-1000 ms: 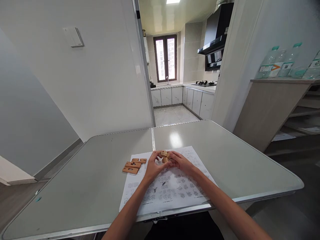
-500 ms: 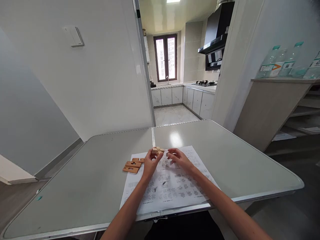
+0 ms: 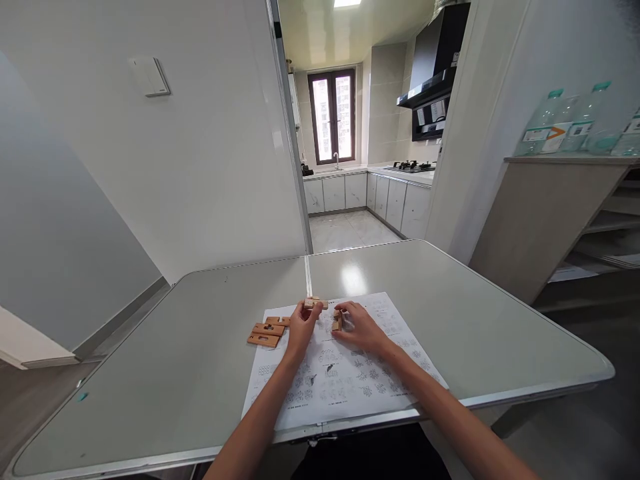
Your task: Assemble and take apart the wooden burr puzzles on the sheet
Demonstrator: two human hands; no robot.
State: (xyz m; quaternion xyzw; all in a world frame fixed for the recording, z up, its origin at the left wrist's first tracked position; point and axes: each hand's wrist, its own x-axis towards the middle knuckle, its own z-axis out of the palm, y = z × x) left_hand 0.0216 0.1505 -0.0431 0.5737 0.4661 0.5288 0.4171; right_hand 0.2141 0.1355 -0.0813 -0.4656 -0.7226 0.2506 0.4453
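Light wooden pieces (image 3: 316, 304) are gripped in my left hand (image 3: 302, 327), above the top edge of a printed sheet (image 3: 330, 393). My right hand (image 3: 364, 328) pinches a notched wooden block (image 3: 337, 320) a short way to the right, apart from the left hand's pieces. Both hands are over the sheet, which shows rows of small line drawings. Left of my left hand, several flat brown wooden pieces with cut-out slots (image 3: 263, 340) lie partly on the sheet's upper left corner and partly on the table.
The grey-green table (image 3: 190, 373) has a pale metal rim and a seam down its middle. A small teal bit (image 3: 83, 397) lies near its left edge. Plastic bottles (image 3: 580, 127) stand on a wooden shelf unit (image 3: 540, 213) at the right. A kitchen shows through the doorway.
My right hand has turned, and the block in it now stands upright and shows more plainly. The left hand's wooden pieces have tilted slightly. The view has shifted a little.
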